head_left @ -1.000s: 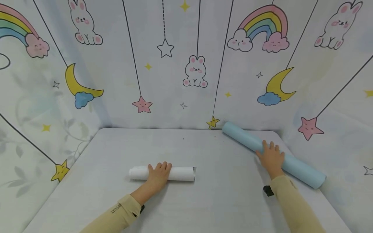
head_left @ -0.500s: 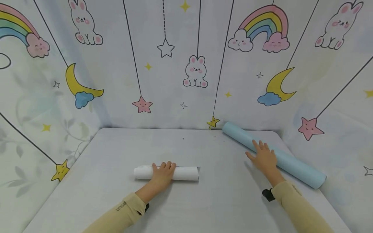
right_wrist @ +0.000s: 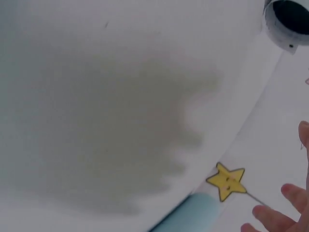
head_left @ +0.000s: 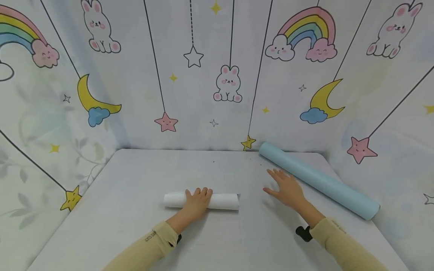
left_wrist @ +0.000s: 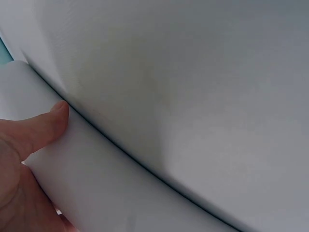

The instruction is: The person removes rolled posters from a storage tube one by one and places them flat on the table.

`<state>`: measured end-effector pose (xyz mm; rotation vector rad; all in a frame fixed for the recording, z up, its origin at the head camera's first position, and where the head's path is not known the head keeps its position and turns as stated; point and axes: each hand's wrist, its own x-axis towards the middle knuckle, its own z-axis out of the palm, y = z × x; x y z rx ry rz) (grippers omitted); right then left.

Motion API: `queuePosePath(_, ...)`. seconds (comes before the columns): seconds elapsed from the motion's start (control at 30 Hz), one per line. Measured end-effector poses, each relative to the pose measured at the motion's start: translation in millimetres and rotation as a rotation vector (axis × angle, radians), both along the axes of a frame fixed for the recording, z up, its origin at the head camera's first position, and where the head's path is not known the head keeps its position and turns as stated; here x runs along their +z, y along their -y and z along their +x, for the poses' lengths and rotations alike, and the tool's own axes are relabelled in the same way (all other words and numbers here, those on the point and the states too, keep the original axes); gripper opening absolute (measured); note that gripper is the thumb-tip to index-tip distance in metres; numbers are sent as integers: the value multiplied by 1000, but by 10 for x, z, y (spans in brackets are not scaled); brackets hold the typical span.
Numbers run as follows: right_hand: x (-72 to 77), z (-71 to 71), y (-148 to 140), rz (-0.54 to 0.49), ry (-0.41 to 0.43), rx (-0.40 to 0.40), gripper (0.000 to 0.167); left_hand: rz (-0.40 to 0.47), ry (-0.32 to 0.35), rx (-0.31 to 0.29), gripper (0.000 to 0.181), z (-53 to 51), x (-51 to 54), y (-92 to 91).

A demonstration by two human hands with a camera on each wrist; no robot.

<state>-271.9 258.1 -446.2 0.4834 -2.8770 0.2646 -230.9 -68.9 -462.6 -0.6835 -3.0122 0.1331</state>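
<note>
A white paper roll [head_left: 222, 201] lies crosswise on the white table, and the left hand [head_left: 196, 205] grips it around its middle from above. In the left wrist view the left hand [left_wrist: 29, 145] has its thumb along the side of the white roll [left_wrist: 96, 169]. The right hand [head_left: 286, 190] is in the air between the two rolls with its fingers spread and nothing in it. In the right wrist view, fingertips of the right hand [right_wrist: 285, 212] show at the right edge, and the white roll's hollow end [right_wrist: 277, 31] appears at the top right.
A longer light blue roll [head_left: 318, 178] lies diagonally along the table's right side, its far end by the back edge. The white table [head_left: 112, 210] meets a cloth backdrop [head_left: 196, 90] printed with rabbits, stars, moons and rainbows. Small dark specks lie near the table's back.
The right hand has come off the blue roll and moved left toward the middle. The left hand and the white roll under it have shifted to the right.
</note>
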Motion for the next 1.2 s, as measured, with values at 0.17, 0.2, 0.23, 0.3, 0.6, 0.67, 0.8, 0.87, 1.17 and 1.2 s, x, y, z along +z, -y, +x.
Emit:
queuePosePath(0.17, -20, 79, 210, -25, 60, 89, 77, 11, -35, -22, 52, -17, -5, -118)
queuePosePath(0.2, -20, 96, 250, -29, 65, 106, 77, 15, -41, -26, 52, -20, -6, -142)
queuePosePath(0.23, -20, 114, 288, -32, 65, 125, 77, 15, -44, -28, 52, -23, -5, -168)
queuePosePath(0.3, -20, 143, 365, -28, 69, 160, 77, 20, -46, -30, 51, -30, -6, -222)
queuePosePath(0.6, -70, 186, 671, -14, 93, 298, 81, -1, -12, -23, 45, -99, -26, -466)
queuePosePath(0.67, -104, 175, 719, 11, 95, 315, 83, -12, -5, -20, 45, -109, -28, -518)
queuePosePath(0.8, -155, 165, 800, 38, 109, 333, 88, -22, 4, -12, 44, -122, -37, -608)
queuePosePath(0.87, -172, 166, 835, 45, 121, 338, 90, -20, 4, -9, 43, -129, -46, -643)
queuePosePath(1.17, -251, 154, 921, 132, 96, 314, 82, -4, -29, -15, 46, -136, -59, -690)
queuePosePath(1.2, -262, 150, 923, 141, 81, 312, 79, 1, -28, -18, 45, -139, -61, -688)
